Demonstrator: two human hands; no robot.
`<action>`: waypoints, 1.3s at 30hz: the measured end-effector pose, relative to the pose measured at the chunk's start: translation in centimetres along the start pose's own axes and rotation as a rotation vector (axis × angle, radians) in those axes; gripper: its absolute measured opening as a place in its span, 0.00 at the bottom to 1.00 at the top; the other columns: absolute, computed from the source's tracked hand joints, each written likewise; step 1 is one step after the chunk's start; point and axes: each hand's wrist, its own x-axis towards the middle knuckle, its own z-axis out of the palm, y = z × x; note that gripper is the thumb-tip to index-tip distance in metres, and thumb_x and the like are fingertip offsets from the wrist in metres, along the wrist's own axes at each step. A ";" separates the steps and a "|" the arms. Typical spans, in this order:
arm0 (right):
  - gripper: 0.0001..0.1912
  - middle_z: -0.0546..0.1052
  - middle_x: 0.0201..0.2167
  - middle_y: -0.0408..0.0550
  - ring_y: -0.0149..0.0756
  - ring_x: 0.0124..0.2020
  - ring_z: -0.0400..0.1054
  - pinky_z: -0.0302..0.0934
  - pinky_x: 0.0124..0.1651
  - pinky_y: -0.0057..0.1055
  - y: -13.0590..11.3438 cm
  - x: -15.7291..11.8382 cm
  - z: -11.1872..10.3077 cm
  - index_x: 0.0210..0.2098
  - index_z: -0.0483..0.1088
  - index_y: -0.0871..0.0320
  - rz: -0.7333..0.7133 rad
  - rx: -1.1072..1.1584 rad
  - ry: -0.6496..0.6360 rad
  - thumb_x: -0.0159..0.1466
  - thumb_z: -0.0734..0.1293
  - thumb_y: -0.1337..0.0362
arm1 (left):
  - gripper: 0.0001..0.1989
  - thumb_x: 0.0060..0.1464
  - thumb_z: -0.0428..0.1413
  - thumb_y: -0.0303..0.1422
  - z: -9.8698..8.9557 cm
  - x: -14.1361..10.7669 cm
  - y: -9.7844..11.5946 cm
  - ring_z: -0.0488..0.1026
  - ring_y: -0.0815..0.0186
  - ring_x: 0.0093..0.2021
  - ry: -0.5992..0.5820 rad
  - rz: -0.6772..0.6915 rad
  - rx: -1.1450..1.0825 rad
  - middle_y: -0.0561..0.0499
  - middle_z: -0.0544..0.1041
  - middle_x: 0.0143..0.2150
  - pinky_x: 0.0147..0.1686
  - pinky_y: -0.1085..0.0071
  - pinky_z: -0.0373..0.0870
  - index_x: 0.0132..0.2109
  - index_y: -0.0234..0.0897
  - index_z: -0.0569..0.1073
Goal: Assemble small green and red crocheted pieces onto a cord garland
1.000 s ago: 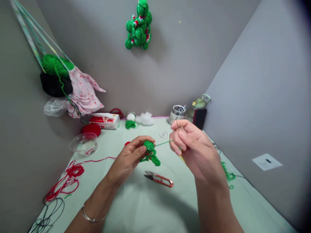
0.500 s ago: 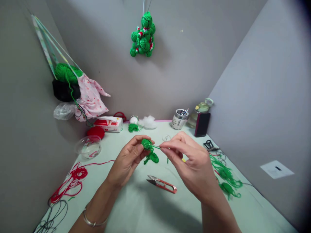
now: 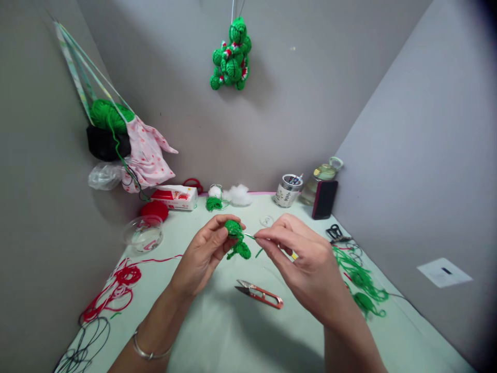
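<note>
Between the thumb and fingers of my left hand (image 3: 204, 248) is a small green crocheted ball (image 3: 233, 228). A second green crocheted piece (image 3: 243, 249) hangs just below it. My right hand (image 3: 301, 259) pinches a thin metal crochet hook (image 3: 249, 235), whose tip meets the right side of the ball; a yellow bit shows under the palm. The fingers hide most of the hook. Below the hands, orange-handled thread snips (image 3: 259, 294) lie on the table with their blades apart.
Red yarn (image 3: 126, 277) and dark cord (image 3: 87, 347) lie at left, green yarn pieces (image 3: 363, 285) at right. Along the back stand a clear bowl (image 3: 145, 235), a tissue pack (image 3: 176, 198), white stuffing (image 3: 238, 195), a pen tin (image 3: 288, 191) and a phone (image 3: 325, 200). Green crocheted figures (image 3: 233, 57) hang above.
My right hand still works the hook at the ball, with the metal shaft now showing more plainly. The hanging green piece has shifted slightly left and up. The view has moved a little.
</note>
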 end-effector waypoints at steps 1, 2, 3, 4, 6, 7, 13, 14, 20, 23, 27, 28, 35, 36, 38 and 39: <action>0.07 0.69 0.29 0.45 0.32 0.32 0.62 0.57 0.36 0.31 -0.1 0.0 0.0 0.38 0.75 0.58 -0.001 -0.010 -0.005 0.68 0.64 0.71 | 0.09 0.63 0.56 0.35 0.0 0.0 0.0 0.68 0.71 0.40 -0.001 0.001 0.002 0.49 0.74 0.47 0.40 0.78 0.67 0.48 0.39 0.76; 0.07 0.69 0.28 0.45 0.32 0.32 0.62 0.56 0.36 0.31 -0.1 0.0 -0.1 0.37 0.75 0.59 -0.001 -0.017 -0.009 0.69 0.64 0.71 | 0.09 0.63 0.56 0.35 0.0 0.0 0.0 0.68 0.71 0.40 -0.005 0.002 0.006 0.49 0.74 0.47 0.40 0.79 0.67 0.48 0.39 0.76; 0.08 0.69 0.28 0.45 0.32 0.32 0.62 0.56 0.36 0.31 -0.1 0.0 -0.1 0.37 0.74 0.59 -0.001 -0.022 -0.014 0.69 0.64 0.71 | 0.09 0.63 0.56 0.35 0.0 0.1 0.0 0.68 0.71 0.40 -0.011 0.004 0.009 0.50 0.74 0.47 0.40 0.79 0.67 0.48 0.39 0.76; 0.08 0.69 0.28 0.45 0.32 0.32 0.62 0.56 0.36 0.31 -0.2 0.0 -0.1 0.37 0.74 0.59 0.000 -0.024 -0.019 0.69 0.63 0.71 | 0.09 0.63 0.56 0.36 0.0 0.1 0.0 0.68 0.72 0.40 -0.016 0.004 0.013 0.50 0.74 0.47 0.41 0.79 0.67 0.48 0.40 0.76; 0.08 0.69 0.28 0.45 0.32 0.32 0.62 0.57 0.37 0.31 -0.2 0.0 -0.1 0.36 0.74 0.59 0.004 -0.026 -0.027 0.69 0.63 0.71 | 0.09 0.63 0.56 0.36 -0.1 0.0 0.0 0.69 0.71 0.41 -0.020 0.002 0.020 0.50 0.73 0.47 0.41 0.79 0.68 0.49 0.40 0.76; 0.08 0.69 0.28 0.45 0.32 0.32 0.62 0.57 0.37 0.31 -0.2 0.0 -0.1 0.36 0.74 0.59 0.006 -0.027 -0.029 0.69 0.63 0.71 | 0.09 0.63 0.56 0.36 -0.1 0.0 0.0 0.69 0.71 0.41 -0.020 0.002 0.024 0.50 0.73 0.47 0.42 0.78 0.68 0.49 0.40 0.75; 0.08 0.70 0.28 0.45 0.32 0.32 0.62 0.56 0.36 0.30 -0.2 0.0 -0.2 0.35 0.73 0.59 0.021 -0.029 -0.046 0.69 0.63 0.70 | 0.09 0.63 0.57 0.36 -0.2 -0.3 0.2 0.69 0.71 0.42 -0.009 0.009 0.058 0.50 0.73 0.48 0.43 0.79 0.68 0.48 0.40 0.76; 0.08 0.70 0.28 0.45 0.32 0.32 0.62 0.56 0.36 0.30 -0.2 0.0 -0.2 0.35 0.73 0.59 0.020 -0.030 -0.052 0.69 0.63 0.70 | 0.09 0.62 0.57 0.36 -0.2 -0.4 0.2 0.69 0.71 0.42 -0.005 0.010 0.063 0.50 0.73 0.48 0.43 0.79 0.68 0.48 0.40 0.76; 0.09 0.70 0.29 0.45 0.32 0.32 0.62 0.55 0.36 0.30 -0.1 -0.1 -0.4 0.35 0.72 0.59 0.021 -0.040 -0.082 0.70 0.62 0.71 | 0.09 0.59 0.61 0.36 0.0 -0.2 0.3 0.71 0.70 0.40 0.021 0.021 0.095 0.51 0.72 0.44 0.45 0.75 0.69 0.46 0.41 0.77; 0.09 0.69 0.29 0.46 0.33 0.32 0.62 0.55 0.35 0.31 0.0 -0.1 -0.6 0.34 0.71 0.59 0.034 -0.035 -0.098 0.70 0.62 0.71 | 0.09 0.59 0.61 0.36 0.1 -0.1 0.3 0.71 0.70 0.40 0.025 0.029 0.099 0.51 0.72 0.44 0.45 0.75 0.69 0.46 0.41 0.77; 0.09 0.69 0.29 0.46 0.33 0.32 0.62 0.55 0.35 0.31 0.1 -0.1 -0.7 0.34 0.71 0.58 0.042 -0.031 -0.101 0.70 0.62 0.70 | 0.09 0.59 0.61 0.36 0.1 -0.1 0.4 0.71 0.70 0.40 0.020 0.035 0.093 0.51 0.73 0.43 0.44 0.75 0.69 0.46 0.41 0.78; 0.09 0.69 0.29 0.46 0.33 0.32 0.62 0.55 0.35 0.31 0.1 0.0 -0.6 0.34 0.71 0.58 0.043 -0.027 -0.103 0.70 0.62 0.70 | 0.09 0.58 0.61 0.36 0.1 -0.1 0.4 0.71 0.70 0.40 0.021 0.036 0.090 0.51 0.73 0.43 0.44 0.75 0.69 0.46 0.41 0.78; 0.08 0.69 0.28 0.44 0.32 0.31 0.63 0.55 0.34 0.30 -0.1 -0.2 -0.6 0.34 0.72 0.58 0.064 0.039 -0.116 0.69 0.63 0.70 | 0.10 0.58 0.61 0.36 0.3 -0.2 0.2 0.72 0.68 0.40 0.006 -0.003 0.065 0.49 0.75 0.42 0.44 0.73 0.69 0.46 0.39 0.79; 0.08 0.69 0.28 0.44 0.31 0.30 0.63 0.55 0.34 0.30 -0.1 -0.1 -0.6 0.34 0.72 0.58 0.074 0.054 -0.116 0.69 0.63 0.70 | 0.10 0.58 0.61 0.36 0.3 -0.2 0.1 0.72 0.68 0.39 0.004 -0.009 0.059 0.49 0.75 0.41 0.44 0.73 0.70 0.46 0.39 0.79; 0.08 0.69 0.28 0.43 0.31 0.30 0.63 0.55 0.33 0.29 -0.1 0.0 -0.6 0.34 0.72 0.58 0.094 0.086 -0.116 0.68 0.64 0.70 | 0.11 0.58 0.61 0.35 0.5 -0.3 0.1 0.72 0.68 0.40 0.005 -0.011 0.049 0.50 0.75 0.42 0.45 0.72 0.70 0.47 0.40 0.79; 0.08 0.69 0.28 0.43 0.30 0.30 0.63 0.55 0.33 0.29 0.0 0.1 -0.6 0.34 0.72 0.58 0.106 0.104 -0.121 0.68 0.64 0.69 | 0.11 0.58 0.62 0.35 0.5 -0.3 0.1 0.72 0.68 0.41 0.005 -0.003 0.043 0.50 0.76 0.42 0.45 0.72 0.70 0.48 0.41 0.78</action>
